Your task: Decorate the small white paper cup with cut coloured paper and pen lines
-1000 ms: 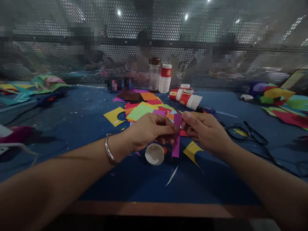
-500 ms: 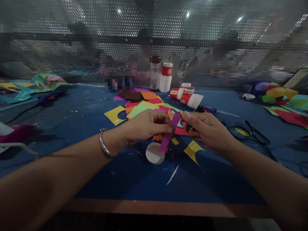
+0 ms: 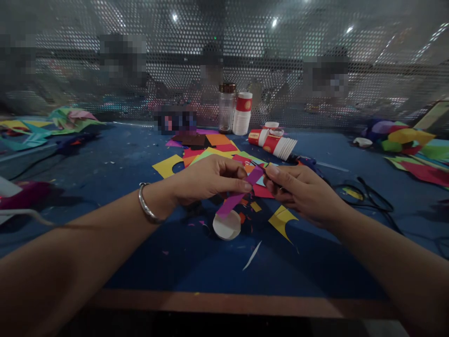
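Observation:
Between thumb and fingers, my left hand [image 3: 217, 178] pinches a purple paper strip [image 3: 231, 202], whose lower end hangs over a white paper disc [image 3: 227, 225] on the table. Close by on the right, my right hand [image 3: 298, 187] is closed around a small pair of scissors [image 3: 258, 165]. Their thin dark blades are at the strip's upper end, and the handles are mostly hidden by my fingers. Beneath and behind my hands lies a pile of coloured paper [image 3: 217, 142]. Yellow offcuts [image 3: 281, 221] and small scraps lie around the disc.
A glass bottle [image 3: 226, 110] and an upright stack of paper cups [image 3: 242, 114] stand at the back, with more cups [image 3: 271, 142] lying beside them. A glue gun [image 3: 307, 161] and black cable [image 3: 372, 199] are at right. A perforated metal screen [image 3: 175, 84] rises behind the table.
The purple strip has tilted, its lower end swinging left across the disc. My left hand has shifted slightly left, while the right hand stays nearly in place and the scissor blades show less.

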The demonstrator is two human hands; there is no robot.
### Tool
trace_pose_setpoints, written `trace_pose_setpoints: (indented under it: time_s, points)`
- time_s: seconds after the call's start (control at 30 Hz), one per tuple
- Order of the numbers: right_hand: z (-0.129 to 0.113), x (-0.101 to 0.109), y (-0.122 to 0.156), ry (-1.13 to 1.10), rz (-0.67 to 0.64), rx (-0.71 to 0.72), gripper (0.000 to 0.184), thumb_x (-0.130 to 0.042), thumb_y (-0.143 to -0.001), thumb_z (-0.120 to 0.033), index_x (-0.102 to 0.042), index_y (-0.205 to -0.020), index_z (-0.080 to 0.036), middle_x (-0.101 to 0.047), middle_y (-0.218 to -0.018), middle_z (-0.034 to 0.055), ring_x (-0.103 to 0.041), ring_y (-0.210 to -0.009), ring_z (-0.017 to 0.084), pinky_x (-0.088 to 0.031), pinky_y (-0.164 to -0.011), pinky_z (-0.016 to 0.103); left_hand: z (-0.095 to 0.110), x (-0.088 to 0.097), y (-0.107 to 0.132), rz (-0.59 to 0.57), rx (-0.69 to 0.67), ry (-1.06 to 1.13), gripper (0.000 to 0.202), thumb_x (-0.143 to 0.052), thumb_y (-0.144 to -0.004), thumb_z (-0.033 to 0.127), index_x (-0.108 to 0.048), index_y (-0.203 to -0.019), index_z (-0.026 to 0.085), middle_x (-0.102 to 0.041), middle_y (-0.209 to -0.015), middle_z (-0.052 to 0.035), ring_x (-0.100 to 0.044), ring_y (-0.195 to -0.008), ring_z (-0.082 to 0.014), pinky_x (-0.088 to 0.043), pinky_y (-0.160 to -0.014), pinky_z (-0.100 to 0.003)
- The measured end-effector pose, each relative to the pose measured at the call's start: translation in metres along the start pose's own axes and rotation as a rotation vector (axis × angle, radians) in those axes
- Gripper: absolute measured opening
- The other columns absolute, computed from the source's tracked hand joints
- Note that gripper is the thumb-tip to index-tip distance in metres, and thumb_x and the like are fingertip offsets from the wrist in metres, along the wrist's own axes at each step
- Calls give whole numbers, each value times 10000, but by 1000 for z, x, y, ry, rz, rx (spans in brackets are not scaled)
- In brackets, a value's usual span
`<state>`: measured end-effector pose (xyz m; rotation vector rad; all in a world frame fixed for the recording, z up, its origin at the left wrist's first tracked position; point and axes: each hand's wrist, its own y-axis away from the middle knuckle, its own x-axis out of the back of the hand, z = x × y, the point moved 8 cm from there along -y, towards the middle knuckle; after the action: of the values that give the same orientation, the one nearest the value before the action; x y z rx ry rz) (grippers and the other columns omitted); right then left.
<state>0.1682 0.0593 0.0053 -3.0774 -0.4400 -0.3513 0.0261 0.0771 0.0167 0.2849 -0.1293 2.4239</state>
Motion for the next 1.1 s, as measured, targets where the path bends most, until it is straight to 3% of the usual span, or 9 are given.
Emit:
trace_pose_setpoints:
  time_s: [0.3,0.7,1.1]
  points:
    - [4,-2,0,-34,-26,-19,644,-717,-737,-796,-576,-646,-174,-295,-481,-98,-176,-417,28,-85,-381,200,-8,-4,1,-4,79,172,207,-752,-779,211,-576,-679,174,-664,-616,25,-662,-567,-104,-438,-519,-196]
    - [-1,-3,0,-38,-21,-18,647,-735,-711,-799,-565,-609,-183,-270,-469,-106,-171,-406,29,-67,-360,202,-8,-6,2,3,98,138,195,-761,-778,217,-591,-691,174,-625,-604,49,-614,-529,-75,-391,-495,-183]
    - [-2,-1,0,-32,4,9,647,-751,-709,-784,-552,-591,-180,-281,-483,-94,-182,-417,29,-72,-375,207,-12,2,-2,23,42,229,162,-796,-770,166,-647,-706,158,-662,-688,43,-654,-598,-81,-533,-627,-218]
